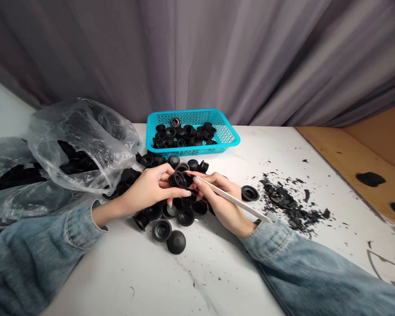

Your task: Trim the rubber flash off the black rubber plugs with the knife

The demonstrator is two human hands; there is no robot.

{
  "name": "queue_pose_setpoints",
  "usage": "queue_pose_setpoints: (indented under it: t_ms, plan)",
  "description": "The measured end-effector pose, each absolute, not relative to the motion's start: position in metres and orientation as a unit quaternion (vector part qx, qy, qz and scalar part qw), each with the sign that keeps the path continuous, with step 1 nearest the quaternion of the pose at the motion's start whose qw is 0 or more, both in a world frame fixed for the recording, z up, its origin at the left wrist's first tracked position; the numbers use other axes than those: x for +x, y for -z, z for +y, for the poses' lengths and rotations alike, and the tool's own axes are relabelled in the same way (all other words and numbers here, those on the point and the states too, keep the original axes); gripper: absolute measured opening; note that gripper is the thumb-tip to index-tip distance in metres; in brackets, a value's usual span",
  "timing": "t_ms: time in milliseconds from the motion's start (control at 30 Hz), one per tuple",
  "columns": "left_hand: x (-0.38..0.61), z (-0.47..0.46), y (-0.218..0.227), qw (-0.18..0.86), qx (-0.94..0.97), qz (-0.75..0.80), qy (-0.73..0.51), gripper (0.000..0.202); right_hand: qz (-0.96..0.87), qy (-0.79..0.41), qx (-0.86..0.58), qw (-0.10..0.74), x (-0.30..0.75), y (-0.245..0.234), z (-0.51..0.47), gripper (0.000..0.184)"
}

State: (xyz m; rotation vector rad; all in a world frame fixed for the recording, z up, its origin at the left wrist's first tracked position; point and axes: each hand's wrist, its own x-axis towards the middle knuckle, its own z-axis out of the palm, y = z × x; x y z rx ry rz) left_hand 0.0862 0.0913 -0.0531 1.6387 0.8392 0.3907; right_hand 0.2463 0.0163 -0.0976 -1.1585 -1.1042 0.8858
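Note:
Between the fingers and thumb of my left hand (153, 184) is a black ribbed rubber plug (177, 180), its ringed side tilted toward the right. My right hand (225, 199) grips a slim, flat, whitish tool (233, 199), whose far end points back along the wrist. The front end lies close to the plug's right side; its tip is hidden among the fingers, so I cannot tell what kind of tool it is. Under both hands lies a pile of similar black plugs (186, 216). A domed plug (176, 242) and a ringed one (162, 230) lie at its near edge.
A turquoise basket (232, 141) holding several black plugs stands behind the pile. Clear plastic bags (82, 131) with black pieces inside lie at left. Black rubber scraps (288, 204) cover part of the white table (145, 281) at right, near a single plug (249, 193).

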Motion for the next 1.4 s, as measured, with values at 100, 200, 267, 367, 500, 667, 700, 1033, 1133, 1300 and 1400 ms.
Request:
queue_pose_setpoints:
  t_ms: [100, 200, 267, 367, 500, 667, 700, 1033, 1133, 1300, 1400]
  plan:
    - [0.087, 0.093, 0.051, 0.606, 0.691, 0.363, -0.156, 0.027, -0.454, -0.372, -0.523, 0.618, 0.247, 0.097, 0.016, 0.018]
    - [0.088, 0.095, 0.052, 0.613, 0.687, 0.361, -0.146, 0.027, -0.442, -0.389, -0.512, 0.626, 0.247, 0.099, 0.016, 0.035]
    - [0.088, 0.096, 0.054, 0.62, 0.684, 0.356, -0.144, 0.029, -0.452, -0.389, -0.501, 0.627, 0.248, 0.103, 0.016, 0.041]
    - [0.087, 0.097, 0.054, 0.624, 0.682, 0.353, -0.146, 0.031, -0.503, -0.361, -0.488, 0.615, 0.249, 0.111, 0.015, 0.043]
    - [0.087, 0.097, 0.052, 0.62, 0.697, 0.338, -0.122, 0.027, -0.619, -0.329, -0.46, 0.545, 0.25, 0.116, 0.012, 0.043]
    - [0.088, 0.098, 0.049, 0.612, 0.709, 0.333, -0.109, 0.02, -0.64, -0.327, -0.459, 0.522, 0.248, 0.116, 0.011, 0.044]
    - [0.088, 0.098, 0.049, 0.612, 0.708, 0.335, -0.109, 0.02, -0.635, -0.326, -0.459, 0.529, 0.247, 0.116, 0.011, 0.044]
    - [0.084, 0.1, 0.049, 0.629, 0.715, 0.286, -0.107, 0.025, -0.615, -0.278, -0.49, 0.552, 0.249, 0.119, 0.016, 0.042]
    - [0.083, 0.1, 0.048, 0.643, 0.705, 0.28, -0.104, 0.03, -0.655, -0.247, -0.457, 0.549, 0.25, 0.119, 0.015, 0.04]
    - [0.084, 0.101, 0.047, 0.64, 0.7, 0.299, -0.104, 0.029, -0.664, -0.245, -0.438, 0.555, 0.249, 0.116, 0.015, 0.04]
    - [0.085, 0.101, 0.048, 0.65, 0.689, 0.301, -0.114, 0.03, -0.639, -0.256, -0.447, 0.572, 0.248, 0.115, 0.015, 0.039]
